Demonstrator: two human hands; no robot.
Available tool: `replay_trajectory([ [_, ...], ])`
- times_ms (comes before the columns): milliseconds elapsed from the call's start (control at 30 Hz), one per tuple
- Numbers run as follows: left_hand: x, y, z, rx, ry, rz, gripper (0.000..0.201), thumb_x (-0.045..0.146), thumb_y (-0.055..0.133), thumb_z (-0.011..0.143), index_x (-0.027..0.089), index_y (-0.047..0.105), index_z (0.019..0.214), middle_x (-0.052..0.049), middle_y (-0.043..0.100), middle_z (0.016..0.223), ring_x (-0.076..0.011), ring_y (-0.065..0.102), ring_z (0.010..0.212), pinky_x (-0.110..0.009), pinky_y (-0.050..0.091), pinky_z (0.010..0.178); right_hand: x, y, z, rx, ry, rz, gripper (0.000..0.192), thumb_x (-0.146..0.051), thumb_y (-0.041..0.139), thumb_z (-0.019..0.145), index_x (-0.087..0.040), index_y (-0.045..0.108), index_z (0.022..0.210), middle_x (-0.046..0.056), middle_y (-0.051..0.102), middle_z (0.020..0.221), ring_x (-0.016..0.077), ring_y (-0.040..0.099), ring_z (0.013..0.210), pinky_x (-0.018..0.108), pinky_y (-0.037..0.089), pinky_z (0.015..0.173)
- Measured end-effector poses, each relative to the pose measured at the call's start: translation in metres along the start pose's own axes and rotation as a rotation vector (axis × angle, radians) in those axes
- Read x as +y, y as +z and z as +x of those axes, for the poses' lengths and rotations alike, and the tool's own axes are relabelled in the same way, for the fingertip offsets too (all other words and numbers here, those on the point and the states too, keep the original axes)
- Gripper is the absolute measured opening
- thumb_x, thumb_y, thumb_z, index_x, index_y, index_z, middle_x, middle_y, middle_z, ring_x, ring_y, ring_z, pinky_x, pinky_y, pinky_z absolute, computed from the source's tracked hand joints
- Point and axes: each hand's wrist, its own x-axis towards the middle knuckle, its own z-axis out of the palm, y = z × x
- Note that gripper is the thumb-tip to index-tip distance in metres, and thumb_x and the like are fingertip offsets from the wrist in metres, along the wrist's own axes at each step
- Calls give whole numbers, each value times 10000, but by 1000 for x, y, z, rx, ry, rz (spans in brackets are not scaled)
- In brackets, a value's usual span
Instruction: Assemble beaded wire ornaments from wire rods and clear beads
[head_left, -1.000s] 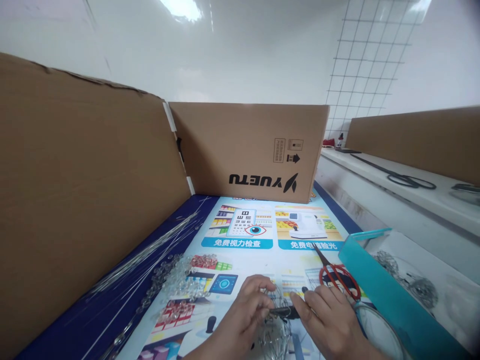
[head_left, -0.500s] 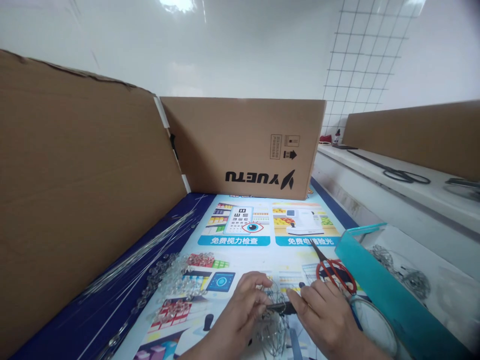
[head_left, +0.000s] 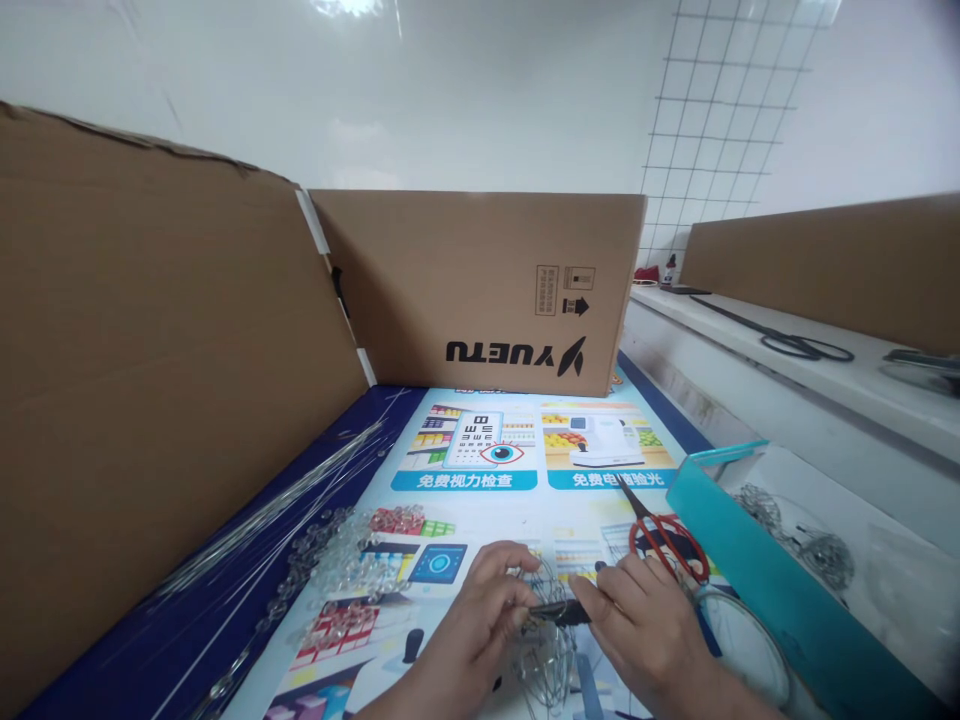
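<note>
Looped wirework [head_left: 551, 672], lower centre of the frame
Your right hand [head_left: 646, 618] clamps dark pliers [head_left: 564, 612], covering the handles; your left hand [head_left: 487, 612] pinches the wirework near their tips, exact contact hard to see.

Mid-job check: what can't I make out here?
In head view:
- Handles of the dark tool: mostly covered by the right hand.
- Left side of the wire piece: behind the left hand.
- Whether the tip grips wire: too small, blurred.
- Near end of teal box: cut off by the bottom edge.
</note>
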Motion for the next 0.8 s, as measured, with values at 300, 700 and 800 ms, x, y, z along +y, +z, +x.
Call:
replay_trajectory([
  [300,-10,-9,6,184,-142,147,159,192,381,895,226,534,863,-70,463,1137,-207,421,1107,-396,361,934,13,13,-3,-17,235,87,207,-232,484,848,-203,599,1018,63,593,832,207,520,792,387,382,758],
  [700,-13,-7,2,245,0,302,205,110,413,853,231,559,930,-84,495,1143,-226,411,1114,-422,384,924,13,16,-3,-75,274,47,305,-259,558,796,-234,565,1100,78,605,1024,253,519,967,429,431,824],
  [800,-13,-7,2,259,33,318,235,97,412,845,234,575,944,-81,503,1134,-227,417,1105,-428,393,916,2,6,4,-57,170,106,326,-209,509,831,-222,529,1156,83,590,1056,231,521,977,389,447,823],
])
